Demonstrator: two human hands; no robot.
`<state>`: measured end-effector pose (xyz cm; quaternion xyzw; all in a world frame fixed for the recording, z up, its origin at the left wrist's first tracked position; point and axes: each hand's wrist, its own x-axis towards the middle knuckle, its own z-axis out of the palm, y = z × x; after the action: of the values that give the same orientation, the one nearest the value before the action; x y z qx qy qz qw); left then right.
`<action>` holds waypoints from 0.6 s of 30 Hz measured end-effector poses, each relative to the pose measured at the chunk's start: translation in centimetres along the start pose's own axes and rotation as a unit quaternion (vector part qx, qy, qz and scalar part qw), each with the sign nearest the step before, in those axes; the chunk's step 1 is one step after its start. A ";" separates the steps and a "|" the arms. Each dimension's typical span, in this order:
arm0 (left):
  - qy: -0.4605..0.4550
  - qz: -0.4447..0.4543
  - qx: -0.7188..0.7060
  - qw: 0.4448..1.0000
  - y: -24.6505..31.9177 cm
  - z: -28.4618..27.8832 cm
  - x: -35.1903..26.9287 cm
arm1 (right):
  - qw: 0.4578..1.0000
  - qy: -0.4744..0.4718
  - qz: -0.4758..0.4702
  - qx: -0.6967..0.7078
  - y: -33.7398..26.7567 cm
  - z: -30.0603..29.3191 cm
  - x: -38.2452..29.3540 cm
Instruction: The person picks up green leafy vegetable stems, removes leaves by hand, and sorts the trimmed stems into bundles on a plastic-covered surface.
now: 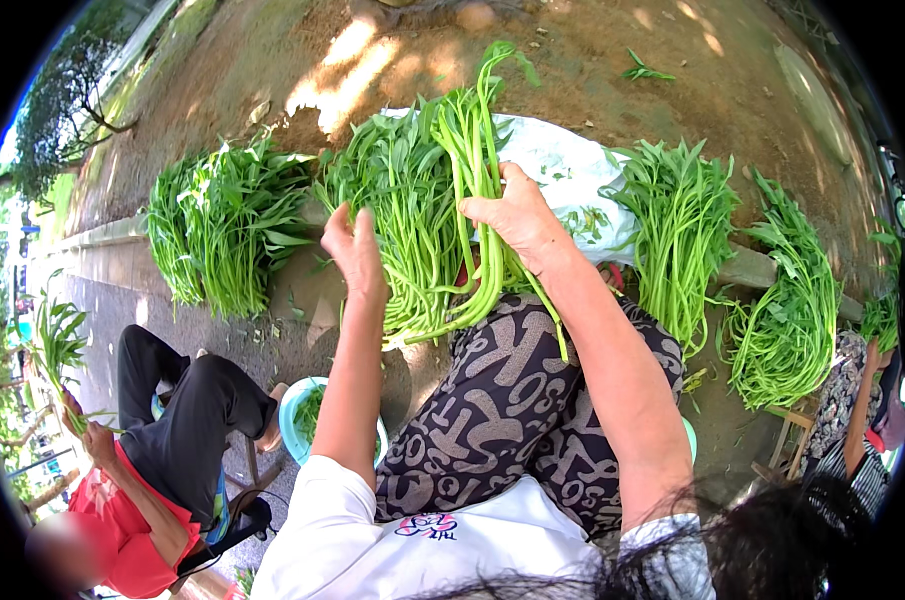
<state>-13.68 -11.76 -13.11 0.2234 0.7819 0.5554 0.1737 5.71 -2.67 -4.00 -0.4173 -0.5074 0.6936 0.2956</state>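
Long green stems of a leafy vegetable, resembling water spinach, stand out from the pile, and my right hand is closed around them. Their tips bend over at the top, and their lower ends curve toward my knees. Just left of them lies a thick pile of the same leafy greens, partly over a pale plastic sheet. My left hand is raised at the left edge of that pile, fingers apart, with nothing in it. Loose leaves are scattered on the sheet.
More bundles of greens lie along a low kerb, left and right. A light-blue basin with leaves stands left of my legs. A seated person in a red top holds greens at far left; another person sits at far right.
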 end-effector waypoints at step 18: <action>-0.135 -0.336 -0.359 0.860 -8.9 -3.9 1.8 | 0.966 -0.113 0.052 0.228 -2.1 0.2 -0.7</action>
<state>-18.62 -16.35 -20.36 -0.0574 0.5249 0.6701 0.5217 5.84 -2.63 -1.78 -0.2834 -0.3438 0.8480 0.2871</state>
